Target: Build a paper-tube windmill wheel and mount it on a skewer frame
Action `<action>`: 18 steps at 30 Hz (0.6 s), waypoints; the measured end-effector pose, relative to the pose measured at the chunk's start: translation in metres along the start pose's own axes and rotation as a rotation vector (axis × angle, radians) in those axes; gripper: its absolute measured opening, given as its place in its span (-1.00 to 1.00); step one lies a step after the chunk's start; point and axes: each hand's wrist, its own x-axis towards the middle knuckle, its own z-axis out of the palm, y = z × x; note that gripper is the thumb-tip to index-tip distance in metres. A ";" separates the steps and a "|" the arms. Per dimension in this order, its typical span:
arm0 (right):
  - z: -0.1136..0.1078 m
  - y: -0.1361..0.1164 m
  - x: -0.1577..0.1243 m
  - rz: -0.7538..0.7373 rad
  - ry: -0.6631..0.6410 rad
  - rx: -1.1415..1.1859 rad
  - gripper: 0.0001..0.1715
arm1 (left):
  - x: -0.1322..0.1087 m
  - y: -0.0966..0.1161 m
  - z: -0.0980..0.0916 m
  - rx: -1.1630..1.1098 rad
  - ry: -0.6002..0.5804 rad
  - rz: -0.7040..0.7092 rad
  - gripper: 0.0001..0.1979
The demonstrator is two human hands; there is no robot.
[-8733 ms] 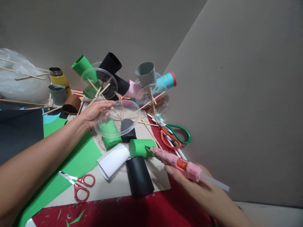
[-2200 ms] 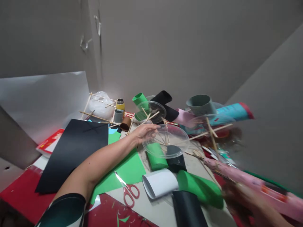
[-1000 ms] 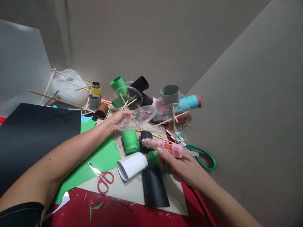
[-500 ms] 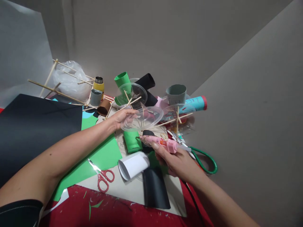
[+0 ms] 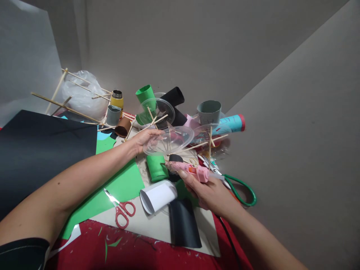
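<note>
My left hand is closed on the near rim of a clear plastic lid, which seems joined to a frame of thin wooden sticks. In my right hand is a pink hot glue gun, its nozzle pointing left. That nozzle is just in front of a green paper tube, below the lid; whether they touch I cannot tell. A white paper tube and a black paper tube lie closer to me. Part of my left fingers shows through the lid.
Red-handled scissors rest on green paper. Black card covers the left side. Green-handled shears lie right. Behind stand a yellow bottle, a grey paper cup and a plastic bag. A wall rises at right.
The view has shifted very slightly. Both hands, the lid and the glue gun keep practically the same positions.
</note>
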 end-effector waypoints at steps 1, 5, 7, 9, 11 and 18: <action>0.000 0.000 0.000 -0.005 0.003 0.000 -0.47 | 0.000 0.000 0.000 0.006 0.005 -0.001 -0.89; 0.000 -0.001 -0.003 -0.014 0.017 -0.023 -0.52 | 0.001 0.000 0.000 0.031 0.028 -0.006 -0.90; -0.001 -0.005 -0.005 -0.015 0.020 -0.044 -0.55 | 0.001 -0.001 -0.001 0.033 0.038 0.000 -0.90; -0.003 -0.009 -0.006 -0.026 0.011 -0.053 -0.58 | 0.001 -0.001 -0.001 0.032 0.046 0.003 -0.90; -0.003 -0.011 -0.008 -0.041 -0.007 -0.042 -0.60 | 0.001 0.000 0.000 0.031 0.044 0.000 -0.90; -0.004 -0.005 -0.012 -0.046 -0.091 0.065 -0.55 | -0.002 0.001 0.001 0.031 0.022 -0.023 -0.91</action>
